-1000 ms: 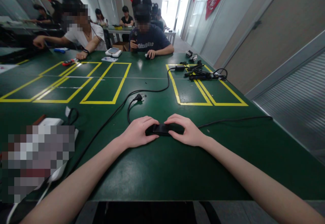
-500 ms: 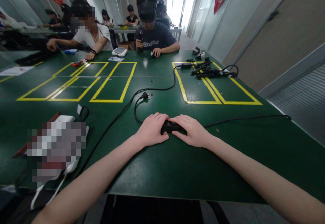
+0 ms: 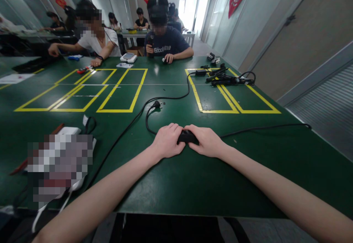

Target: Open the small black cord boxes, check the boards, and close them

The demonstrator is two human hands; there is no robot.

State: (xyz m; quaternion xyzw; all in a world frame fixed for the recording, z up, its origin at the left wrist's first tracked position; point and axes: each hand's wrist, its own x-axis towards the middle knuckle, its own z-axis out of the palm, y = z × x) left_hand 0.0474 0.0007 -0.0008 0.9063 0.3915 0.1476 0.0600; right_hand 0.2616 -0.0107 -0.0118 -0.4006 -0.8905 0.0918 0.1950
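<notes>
A black power adapter (image 3: pixel 188 136) rests on the green table (image 3: pixel 165 184), in front of me. My left hand (image 3: pixel 168 140) is closed round its left end, and my right hand (image 3: pixel 206 140) grips the right end. A short black cord runs from behind my left hand to a black plug (image 3: pixel 157 104), which lies on the table with its prongs to the right. Another thin black cable (image 3: pixel 256 128) leads from my right hand toward the table's right edge.
Yellow tape frames mark the table. Tangled black adapters and cables (image 3: pixel 220 78) lie at the far right; a long cable crosses the middle. White devices, partly blurred out, sit at the left (image 3: pixel 68 131). Two people (image 3: pixel 171 44) sit across the table, handling small objects.
The view has shifted slightly. My hands remain on the adapter, with a little more of its top showing between them.
</notes>
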